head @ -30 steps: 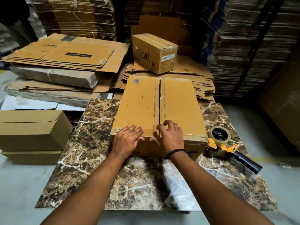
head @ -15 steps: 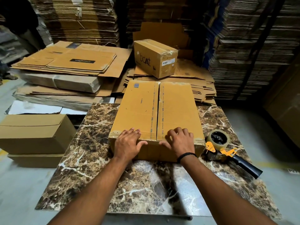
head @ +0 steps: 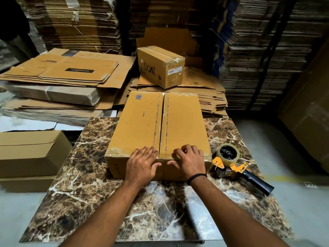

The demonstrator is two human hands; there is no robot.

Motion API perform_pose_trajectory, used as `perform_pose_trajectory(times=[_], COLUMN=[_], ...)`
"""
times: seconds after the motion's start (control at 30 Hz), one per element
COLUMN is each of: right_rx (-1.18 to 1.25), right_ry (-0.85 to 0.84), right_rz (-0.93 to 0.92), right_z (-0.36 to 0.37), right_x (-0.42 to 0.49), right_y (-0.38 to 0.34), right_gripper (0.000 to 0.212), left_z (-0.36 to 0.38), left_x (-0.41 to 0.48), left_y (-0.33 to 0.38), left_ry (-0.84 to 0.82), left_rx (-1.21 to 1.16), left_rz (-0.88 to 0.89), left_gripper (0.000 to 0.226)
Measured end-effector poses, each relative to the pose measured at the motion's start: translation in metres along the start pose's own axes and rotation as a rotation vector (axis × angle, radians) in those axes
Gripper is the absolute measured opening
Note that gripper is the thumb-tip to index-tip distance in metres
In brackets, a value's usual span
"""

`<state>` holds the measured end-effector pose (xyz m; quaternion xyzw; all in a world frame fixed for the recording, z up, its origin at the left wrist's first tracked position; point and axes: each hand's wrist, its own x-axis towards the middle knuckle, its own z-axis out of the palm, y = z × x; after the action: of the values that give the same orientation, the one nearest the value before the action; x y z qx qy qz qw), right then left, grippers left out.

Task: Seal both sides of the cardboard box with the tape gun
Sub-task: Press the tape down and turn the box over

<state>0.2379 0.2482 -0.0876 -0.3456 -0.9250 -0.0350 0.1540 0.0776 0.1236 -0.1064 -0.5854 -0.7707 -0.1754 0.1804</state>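
Reaching away from the viewer over a brown marble table (head: 74,175), two bare forearms meet at the near end of the cardboard box (head: 181,122). The left hand (head: 142,163) lies flat, its fingers straight on the left top flap and its thumb on the front face. The right hand (head: 188,163), with a black band at the wrist, has its fingers bent on the right flap and its thumb on the front face, gripping the near top edge. The centre seam (head: 161,125) starts between the two hands and runs straight away along the box's long axis. No tape strip can be made out on it. The tape gun (head: 236,166) lies on the table just beside the box's near right corner, to the right of the right hand and much closer to it than to the left. Its roll is toward the box, and its black handle points right and back toward the person. Picking it up looks like the right hand's job. Beyond the table are a smaller sealed carton (head: 160,66) and stacks of flattened cardboard (head: 67,72).
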Motion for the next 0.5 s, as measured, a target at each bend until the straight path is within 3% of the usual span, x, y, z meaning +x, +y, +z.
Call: perform_pose_trajectory(times=[0.17,0.27,0.37,0.43,0.5], right_rx=[0.069,0.098,0.107,0.18,0.332], right_ry=[-0.008,-0.023,-0.102,-0.139,-0.129], right_rz=[-0.026,-0.071,0.146,0.394,0.53], right_z=[0.001,-0.005,-0.015,-0.021,-0.022], right_x=[0.001,0.001,-0.009,-0.015,-0.021], right_y=[-0.003,0.012,0.036,0.052,0.062], right_gripper=[0.031,0.029,0.062,0.089,0.097], left_z=[0.005,0.006,0.004,0.002,-0.001], left_x=[0.007,0.008,0.008,0.01,0.014], left_y=[0.019,0.018,0.02,0.025,0.029], left_ry=[0.032,0.017,0.043,0.038,0.02], left_rx=[-0.087,-0.148,-0.126,-0.086,-0.049], left_rz=[0.046,-0.002,-0.019,-0.05,-0.073], left_gripper=[0.032,0.038,0.03,0.042,0.055])
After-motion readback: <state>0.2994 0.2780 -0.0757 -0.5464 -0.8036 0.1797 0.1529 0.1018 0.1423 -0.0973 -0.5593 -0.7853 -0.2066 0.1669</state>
